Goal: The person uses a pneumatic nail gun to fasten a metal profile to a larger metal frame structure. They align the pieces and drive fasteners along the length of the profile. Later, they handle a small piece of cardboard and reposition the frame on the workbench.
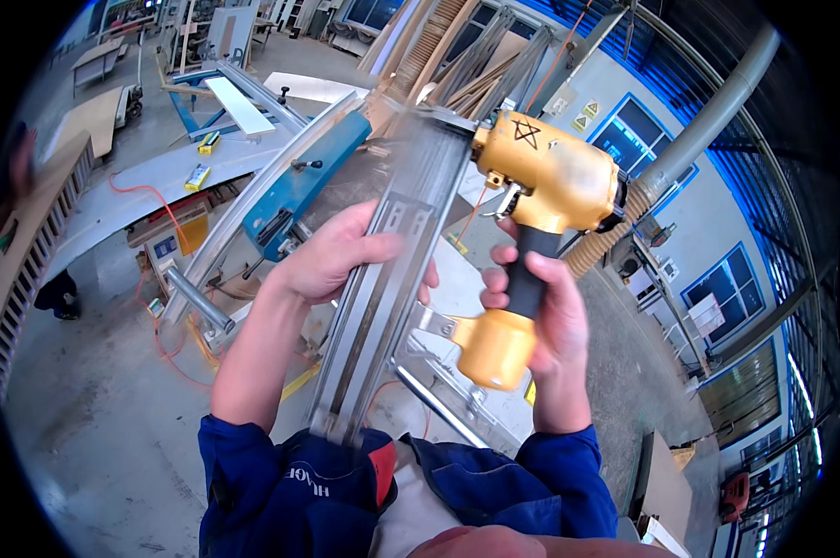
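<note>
Left hand (332,256) has its fingers wrapped around a long metal drawer slide (392,279), held up at chest height and tilted away. Right hand (541,307) grips the black handle of a yellow pneumatic nail gun (550,177), nose touching the slide's top end.

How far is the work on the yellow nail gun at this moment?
Done: nothing finished shows. In hand: the right hand grips the yellow nail gun by its black handle, and the left hand holds its long metal magazine, blurred. Left: cannot tell.
</note>
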The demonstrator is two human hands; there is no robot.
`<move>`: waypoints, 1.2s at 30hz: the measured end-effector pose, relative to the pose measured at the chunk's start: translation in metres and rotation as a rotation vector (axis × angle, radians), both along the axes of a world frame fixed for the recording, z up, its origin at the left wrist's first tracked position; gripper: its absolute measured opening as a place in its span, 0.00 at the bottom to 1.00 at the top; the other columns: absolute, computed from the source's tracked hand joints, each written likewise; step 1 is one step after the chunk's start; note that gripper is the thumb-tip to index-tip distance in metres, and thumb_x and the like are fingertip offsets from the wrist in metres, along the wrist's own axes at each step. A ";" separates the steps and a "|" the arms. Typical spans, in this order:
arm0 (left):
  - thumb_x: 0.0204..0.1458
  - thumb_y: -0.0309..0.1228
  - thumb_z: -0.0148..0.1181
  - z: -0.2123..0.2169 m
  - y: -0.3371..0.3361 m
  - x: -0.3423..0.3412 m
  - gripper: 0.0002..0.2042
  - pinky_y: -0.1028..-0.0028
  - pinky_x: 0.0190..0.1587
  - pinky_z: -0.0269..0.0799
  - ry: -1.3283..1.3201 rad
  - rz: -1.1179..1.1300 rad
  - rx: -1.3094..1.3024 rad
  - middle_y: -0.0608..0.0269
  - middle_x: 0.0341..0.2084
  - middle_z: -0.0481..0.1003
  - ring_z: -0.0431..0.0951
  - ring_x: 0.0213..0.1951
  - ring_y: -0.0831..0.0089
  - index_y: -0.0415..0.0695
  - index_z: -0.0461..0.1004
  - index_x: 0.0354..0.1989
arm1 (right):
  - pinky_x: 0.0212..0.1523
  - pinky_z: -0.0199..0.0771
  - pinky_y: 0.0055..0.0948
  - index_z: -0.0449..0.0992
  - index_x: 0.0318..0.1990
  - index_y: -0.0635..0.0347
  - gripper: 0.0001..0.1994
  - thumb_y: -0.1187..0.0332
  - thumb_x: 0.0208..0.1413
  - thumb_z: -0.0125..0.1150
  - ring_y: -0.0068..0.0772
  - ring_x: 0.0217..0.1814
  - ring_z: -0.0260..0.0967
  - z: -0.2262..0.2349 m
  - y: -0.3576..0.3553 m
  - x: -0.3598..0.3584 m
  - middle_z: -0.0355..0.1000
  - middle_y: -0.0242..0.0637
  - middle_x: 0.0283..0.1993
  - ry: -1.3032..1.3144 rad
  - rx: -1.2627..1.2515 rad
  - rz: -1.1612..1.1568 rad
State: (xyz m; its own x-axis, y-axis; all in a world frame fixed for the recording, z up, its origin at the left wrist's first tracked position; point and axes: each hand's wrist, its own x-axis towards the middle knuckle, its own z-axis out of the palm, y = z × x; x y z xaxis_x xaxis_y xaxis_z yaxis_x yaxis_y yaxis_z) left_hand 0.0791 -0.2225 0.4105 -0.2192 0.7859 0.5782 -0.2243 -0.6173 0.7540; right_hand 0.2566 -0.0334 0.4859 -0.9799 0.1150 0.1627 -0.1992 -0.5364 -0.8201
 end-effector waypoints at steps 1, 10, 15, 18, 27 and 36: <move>0.65 0.37 0.58 -0.011 0.000 -0.004 0.22 0.64 0.48 0.81 0.033 0.069 -0.021 0.48 0.44 0.80 0.84 0.43 0.63 0.37 0.63 0.62 | 0.39 0.78 0.33 0.65 0.64 0.66 0.24 0.68 0.63 0.60 0.34 0.38 0.76 -0.013 0.006 -0.013 0.74 0.39 0.43 0.028 0.132 -0.067; 0.59 0.28 0.64 -0.118 0.025 0.001 0.15 0.69 0.47 0.79 -0.017 0.391 -0.140 0.57 0.40 0.82 0.83 0.42 0.70 0.37 0.75 0.52 | 0.44 0.78 0.27 0.76 0.51 0.63 0.15 0.71 0.60 0.71 0.26 0.41 0.76 -0.145 0.047 -0.025 0.78 0.34 0.41 0.062 0.710 -0.171; 0.51 0.20 0.64 -0.141 0.015 0.015 0.12 0.73 0.47 0.79 -0.016 0.508 -0.256 0.60 0.38 0.84 0.82 0.40 0.75 0.35 0.81 0.45 | 0.64 0.71 0.33 0.73 0.63 0.62 0.26 0.65 0.59 0.73 0.33 0.62 0.70 -0.196 0.060 -0.012 0.74 0.38 0.62 -0.188 0.747 -0.066; 0.49 0.19 0.66 -0.157 0.010 0.020 0.15 0.72 0.47 0.79 0.007 0.571 -0.345 0.61 0.39 0.83 0.82 0.41 0.75 0.35 0.80 0.47 | 0.64 0.71 0.34 0.73 0.63 0.62 0.27 0.65 0.58 0.74 0.33 0.63 0.71 -0.205 0.057 -0.009 0.73 0.39 0.62 -0.247 0.656 -0.034; 0.49 0.18 0.69 -0.172 0.009 0.028 0.17 0.77 0.43 0.75 0.018 0.559 -0.468 0.68 0.39 0.80 0.77 0.40 0.82 0.34 0.79 0.49 | 0.64 0.72 0.36 0.71 0.65 0.60 0.30 0.71 0.55 0.75 0.32 0.63 0.71 -0.272 0.075 0.008 0.73 0.39 0.63 -0.112 0.746 -0.194; 0.46 0.14 0.71 -0.193 0.003 0.027 0.26 0.69 0.55 0.78 0.288 0.593 -0.403 0.62 0.50 0.80 0.80 0.53 0.71 0.39 0.76 0.57 | 0.66 0.67 0.41 0.72 0.62 0.60 0.27 0.71 0.53 0.72 0.37 0.61 0.71 -0.317 0.087 0.013 0.72 0.40 0.61 0.254 1.169 -0.485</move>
